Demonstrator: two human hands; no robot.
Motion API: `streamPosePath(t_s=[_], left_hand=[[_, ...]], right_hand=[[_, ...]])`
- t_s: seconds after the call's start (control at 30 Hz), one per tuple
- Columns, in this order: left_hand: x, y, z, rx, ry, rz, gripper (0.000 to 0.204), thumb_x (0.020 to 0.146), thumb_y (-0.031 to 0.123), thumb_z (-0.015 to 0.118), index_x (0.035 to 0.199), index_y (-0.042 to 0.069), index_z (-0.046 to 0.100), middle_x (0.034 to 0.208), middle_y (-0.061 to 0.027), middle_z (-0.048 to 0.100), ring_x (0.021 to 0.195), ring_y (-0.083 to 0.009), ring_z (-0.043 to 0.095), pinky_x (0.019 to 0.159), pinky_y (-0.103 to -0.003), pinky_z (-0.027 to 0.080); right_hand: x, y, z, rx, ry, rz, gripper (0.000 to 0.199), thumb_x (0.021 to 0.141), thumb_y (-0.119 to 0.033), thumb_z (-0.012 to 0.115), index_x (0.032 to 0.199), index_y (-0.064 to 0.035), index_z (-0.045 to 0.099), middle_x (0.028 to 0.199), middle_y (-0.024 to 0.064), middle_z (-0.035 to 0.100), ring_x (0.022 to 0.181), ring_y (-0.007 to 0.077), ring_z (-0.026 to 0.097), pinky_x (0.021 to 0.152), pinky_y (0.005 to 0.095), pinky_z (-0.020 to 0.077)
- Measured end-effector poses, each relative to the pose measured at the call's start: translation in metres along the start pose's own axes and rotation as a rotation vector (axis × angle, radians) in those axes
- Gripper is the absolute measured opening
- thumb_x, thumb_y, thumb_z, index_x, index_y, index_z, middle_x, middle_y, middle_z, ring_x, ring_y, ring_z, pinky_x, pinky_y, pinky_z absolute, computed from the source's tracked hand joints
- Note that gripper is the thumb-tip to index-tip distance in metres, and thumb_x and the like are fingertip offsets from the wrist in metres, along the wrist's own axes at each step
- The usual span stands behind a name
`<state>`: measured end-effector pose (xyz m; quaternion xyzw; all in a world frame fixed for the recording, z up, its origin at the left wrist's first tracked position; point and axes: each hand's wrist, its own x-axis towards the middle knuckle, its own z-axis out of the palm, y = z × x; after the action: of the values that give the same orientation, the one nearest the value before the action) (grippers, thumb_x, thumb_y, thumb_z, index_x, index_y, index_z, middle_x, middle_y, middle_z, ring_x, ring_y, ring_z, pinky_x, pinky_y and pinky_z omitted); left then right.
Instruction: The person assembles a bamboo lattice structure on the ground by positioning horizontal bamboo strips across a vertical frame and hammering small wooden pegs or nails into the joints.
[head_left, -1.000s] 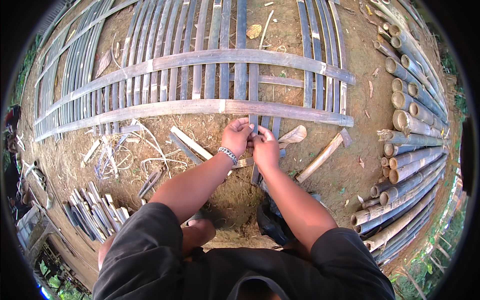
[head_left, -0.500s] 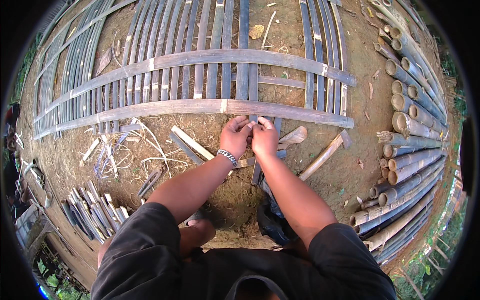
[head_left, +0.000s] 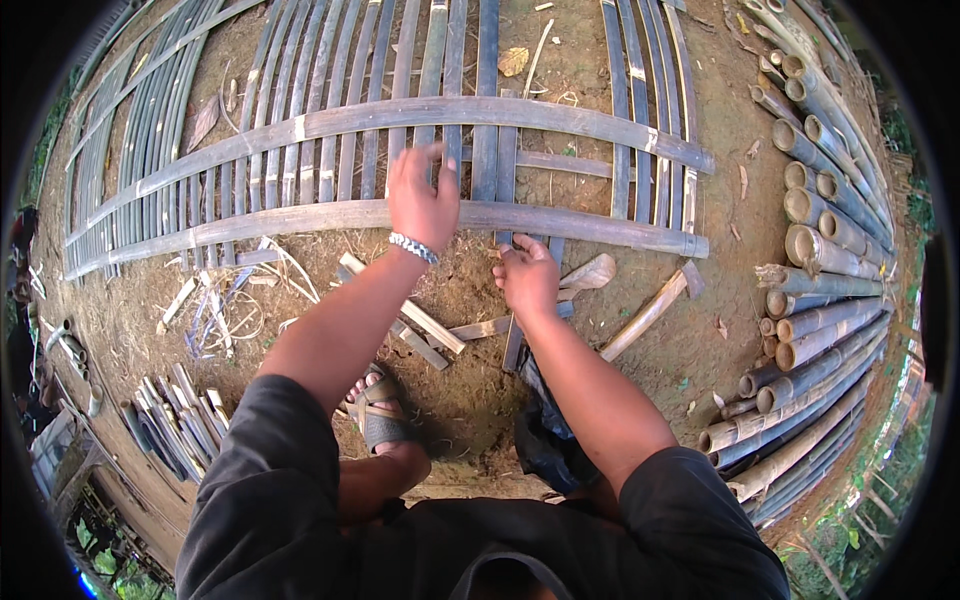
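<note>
My left hand (head_left: 424, 194) is over the near crosswise bamboo strip (head_left: 330, 216) of a bamboo slat frame. Its fingers point away from me and stand apart from the thumb, slightly blurred, with nothing visible in them. A braided metal bracelet (head_left: 413, 248) circles that wrist. Just on the near side of the same strip, my right hand (head_left: 530, 276) has its fingers curled together beside the end of an upright slat (head_left: 507, 180). Whatever its fingertips pinch, if anything, is too small to make out. A second crosswise strip (head_left: 400, 114) lies farther off, across the slats.
A hatchet-like tool with a pale wooden handle (head_left: 645, 318) lies right of my right arm. Cut bamboo poles (head_left: 812, 248) are stacked along the right. Short split pieces (head_left: 172, 428) sit at lower left, near tangled fibre strips (head_left: 222, 312). A black plastic bag (head_left: 548, 440) rests between my legs.
My left hand has parted from the right, moving left and away over the near strip, its fingers opening out. My right hand has barely shifted. My sandalled left foot has come into view.
</note>
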<state>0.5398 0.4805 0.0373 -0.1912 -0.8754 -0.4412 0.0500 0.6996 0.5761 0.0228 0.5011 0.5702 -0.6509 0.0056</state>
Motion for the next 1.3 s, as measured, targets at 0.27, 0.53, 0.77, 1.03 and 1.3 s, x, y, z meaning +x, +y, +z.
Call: streamPosePath(t_s=[0.27, 0.53, 0.77, 1.03, 1.3], left_hand=[[0.075, -0.025, 0.03, 0.613, -0.3, 0.249, 0.06, 0.108, 0.041, 0.045, 0.16, 0.014, 0.036, 0.169, -0.0125, 0.031, 0.159, -0.031, 0.022, 0.128, -0.058, 0.013], [0.062, -0.025, 0.039, 0.604, -0.353, 0.258, 0.061, 0.107, 0.038, 0.045, 0.162, 0.015, 0.033, 0.17, -0.012, 0.027, 0.159, -0.0344, 0.02, 0.127, -0.062, 0.012], [0.066, -0.021, 0.03, 0.598, -0.43, 0.165, 0.065, 0.103, 0.037, 0.051, 0.161, 0.014, 0.034, 0.169, -0.0116, 0.03, 0.158, -0.0358, 0.021, 0.126, -0.064, 0.009], [0.073, -0.011, 0.037, 0.591, -0.51, 0.131, 0.067, 0.099, 0.033, 0.057, 0.159, 0.011, 0.037, 0.169, -0.012, 0.03, 0.158, -0.0351, 0.021, 0.126, -0.062, 0.01], [0.076, -0.012, 0.033, 0.626, -0.533, 0.122, 0.07, 0.099, 0.031, 0.056, 0.161, 0.007, 0.034, 0.171, -0.0115, 0.024, 0.159, -0.0363, 0.017, 0.126, -0.062, 0.007]], right_hand=[[0.002, -0.03, -0.033, -0.34, 0.009, -0.368, 0.044, 0.098, -0.018, 0.072, 0.137, -0.001, 0.059, 0.098, 0.0079, 0.071, 0.078, 0.0139, 0.067, 0.067, 0.0286, 0.0533], [0.092, -0.077, -0.084, -1.262, 0.298, -0.814, 0.067, 0.098, -0.044, 0.064, 0.156, -0.0156, 0.046, 0.165, 0.0159, 0.034, 0.154, 0.0382, 0.026, 0.124, 0.0638, 0.0135], [0.099, -0.075, -0.074, -1.292, 0.203, -0.729, 0.07, 0.101, -0.052, 0.054, 0.16, -0.0165, 0.041, 0.168, 0.0191, 0.027, 0.157, 0.0426, 0.018, 0.123, 0.0692, 0.0093], [0.101, -0.077, -0.079, -1.346, 0.19, -0.615, 0.074, 0.1, -0.057, 0.053, 0.161, -0.0164, 0.039, 0.168, 0.0165, 0.029, 0.158, 0.0405, 0.015, 0.124, 0.0682, 0.0076], [0.141, -0.111, -0.104, -1.141, 0.354, -0.718, 0.073, 0.106, -0.057, 0.041, 0.163, -0.0131, 0.032, 0.17, 0.0206, 0.022, 0.158, 0.0433, 0.014, 0.124, 0.0679, 0.0019]])
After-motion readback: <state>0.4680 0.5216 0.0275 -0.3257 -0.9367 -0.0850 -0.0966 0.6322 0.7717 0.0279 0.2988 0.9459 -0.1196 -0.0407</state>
